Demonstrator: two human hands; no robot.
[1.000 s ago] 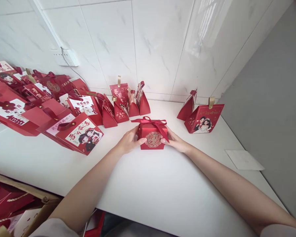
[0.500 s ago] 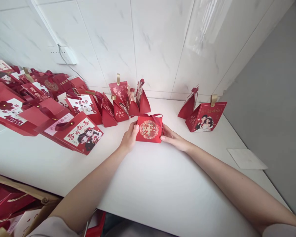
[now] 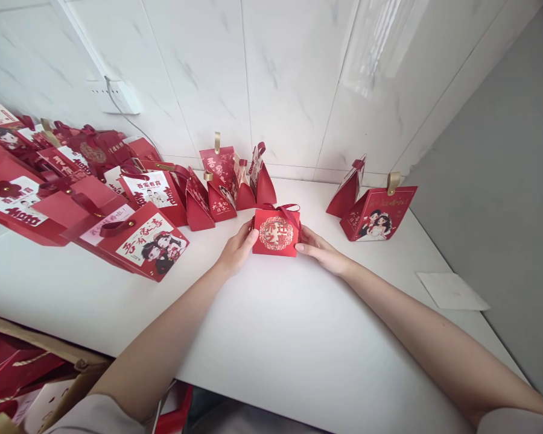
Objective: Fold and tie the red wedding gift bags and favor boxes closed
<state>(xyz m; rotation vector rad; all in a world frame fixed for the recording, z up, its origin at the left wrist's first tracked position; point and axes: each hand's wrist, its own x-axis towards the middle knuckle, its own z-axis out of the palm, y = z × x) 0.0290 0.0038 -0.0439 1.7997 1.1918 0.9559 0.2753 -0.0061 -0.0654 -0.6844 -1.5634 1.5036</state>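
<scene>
Between my two hands is a small red gift box [image 3: 276, 234] with gold lettering in a round ornament and a dark red ribbon bow on top. My left hand [image 3: 239, 248] is closed on its left side, thumb at the front edge. On the opposite side my right hand [image 3: 320, 252] grips it, thumb on the lower front corner. The fingers behind the box are hidden. Close behind stand several red gift boxes, among them a tall one with a gold loop [image 3: 218, 172] and a wedge-shaped one [image 3: 263, 181].
Many red gift boxes crowd the left of the white table [image 3: 298, 337], the nearest printed with a couple [image 3: 147, 244]. Two more, one with a bride and groom [image 3: 380, 214], stand back right. A white sheet [image 3: 452, 290] lies at right. A cardboard carton [image 3: 36, 343] holds red bags lower left.
The red gift box has turned and shifted slightly to the right and away from me, with both hands still on it. The other boxes stay where they were.
</scene>
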